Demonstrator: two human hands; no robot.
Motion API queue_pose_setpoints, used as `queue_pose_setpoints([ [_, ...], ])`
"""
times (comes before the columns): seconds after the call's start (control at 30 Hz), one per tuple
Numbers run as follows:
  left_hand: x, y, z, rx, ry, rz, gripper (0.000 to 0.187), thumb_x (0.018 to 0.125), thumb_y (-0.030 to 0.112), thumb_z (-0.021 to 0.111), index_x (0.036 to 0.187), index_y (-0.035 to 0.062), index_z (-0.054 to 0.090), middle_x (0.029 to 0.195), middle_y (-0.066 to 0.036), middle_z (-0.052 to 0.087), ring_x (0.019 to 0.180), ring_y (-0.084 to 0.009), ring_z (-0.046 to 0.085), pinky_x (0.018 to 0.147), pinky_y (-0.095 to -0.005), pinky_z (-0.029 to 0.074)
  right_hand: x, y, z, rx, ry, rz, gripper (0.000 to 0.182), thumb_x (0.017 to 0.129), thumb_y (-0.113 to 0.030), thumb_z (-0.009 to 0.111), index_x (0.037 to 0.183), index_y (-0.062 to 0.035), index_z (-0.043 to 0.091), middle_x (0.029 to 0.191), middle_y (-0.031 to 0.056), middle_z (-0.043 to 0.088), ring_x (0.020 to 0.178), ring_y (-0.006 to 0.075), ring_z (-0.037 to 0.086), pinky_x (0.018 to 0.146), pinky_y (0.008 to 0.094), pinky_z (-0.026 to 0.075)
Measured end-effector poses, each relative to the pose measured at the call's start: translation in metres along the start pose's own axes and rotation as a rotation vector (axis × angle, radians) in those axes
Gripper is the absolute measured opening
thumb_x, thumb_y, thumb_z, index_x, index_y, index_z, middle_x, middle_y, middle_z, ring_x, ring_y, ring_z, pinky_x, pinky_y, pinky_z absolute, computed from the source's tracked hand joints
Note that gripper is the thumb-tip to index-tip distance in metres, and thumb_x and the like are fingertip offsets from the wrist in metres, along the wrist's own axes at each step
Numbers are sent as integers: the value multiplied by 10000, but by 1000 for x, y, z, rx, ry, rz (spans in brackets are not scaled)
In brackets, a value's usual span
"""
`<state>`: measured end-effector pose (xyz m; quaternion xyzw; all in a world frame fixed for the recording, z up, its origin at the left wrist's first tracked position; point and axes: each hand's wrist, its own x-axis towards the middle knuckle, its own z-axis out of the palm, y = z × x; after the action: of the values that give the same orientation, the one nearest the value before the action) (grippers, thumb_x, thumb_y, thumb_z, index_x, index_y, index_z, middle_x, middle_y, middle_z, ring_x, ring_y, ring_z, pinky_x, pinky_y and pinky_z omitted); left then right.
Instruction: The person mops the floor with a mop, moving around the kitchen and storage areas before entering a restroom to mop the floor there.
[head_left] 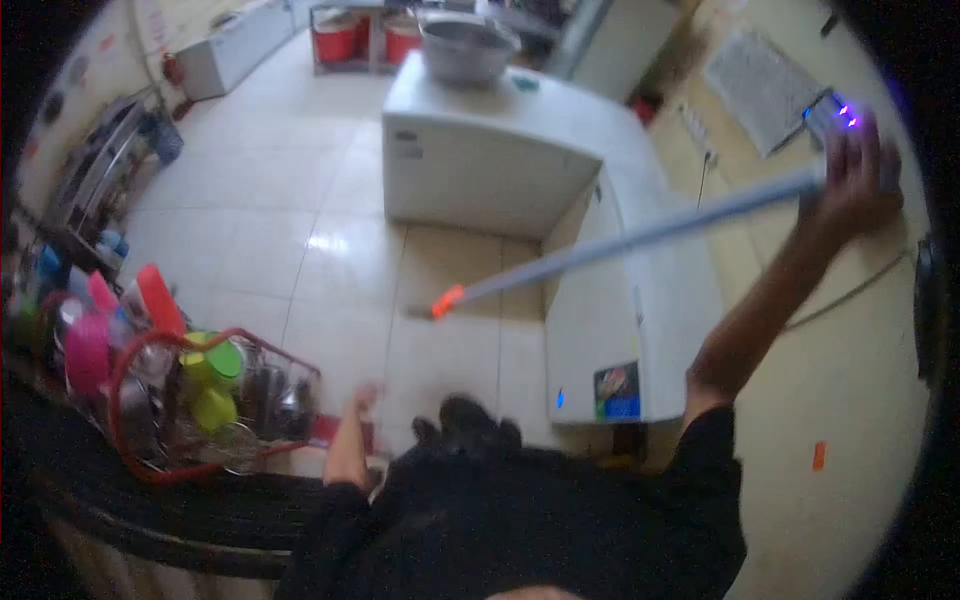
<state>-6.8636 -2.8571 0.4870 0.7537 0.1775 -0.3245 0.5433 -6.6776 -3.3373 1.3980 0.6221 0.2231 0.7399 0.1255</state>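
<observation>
My right hand (858, 185) is raised at the upper right, by the wall, with its fingers around one end of a long pale grey pole (640, 235). The pole slants down to the left across the white chest freezer. At its lower end is a bright orange fitting (447, 301) with a thin blurred tip, seen over the floor tiles. Low on the left, near the dish rack, hangs my left hand (367, 396). It is small and smeared, so its fingers cannot be made out.
A red-framed rack (128, 385) of cups and dishes stands at lower left. White chest freezers (480, 165) line the right, one bearing a metal basin (467, 48). Red tubs (335, 38) sit at the back. A lit phone-like device (832, 112) is on the wall near my right hand.
</observation>
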Motion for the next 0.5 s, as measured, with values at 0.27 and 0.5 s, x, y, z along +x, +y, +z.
queue_pose_setpoints([
  [0.27,43,224,-419,-244,814,383,364,826,354,561,1029,52,581,782,-41,589,594,-124,494,498,-244,404,93,-207,298,1126,234,601,160,821,-234,565,850,-84,518,616,-5,454,464,69,398,392,202,336],
  [0.5,115,93,-468,-535,519,-113,340,809,284,513,1096,110,568,812,-100,590,700,-222,557,569,-410,466,170,-409,508,1257,79,732,349,844,-268,560,1100,-42,492,644,34,437,484,87,408,412,216,364],
])
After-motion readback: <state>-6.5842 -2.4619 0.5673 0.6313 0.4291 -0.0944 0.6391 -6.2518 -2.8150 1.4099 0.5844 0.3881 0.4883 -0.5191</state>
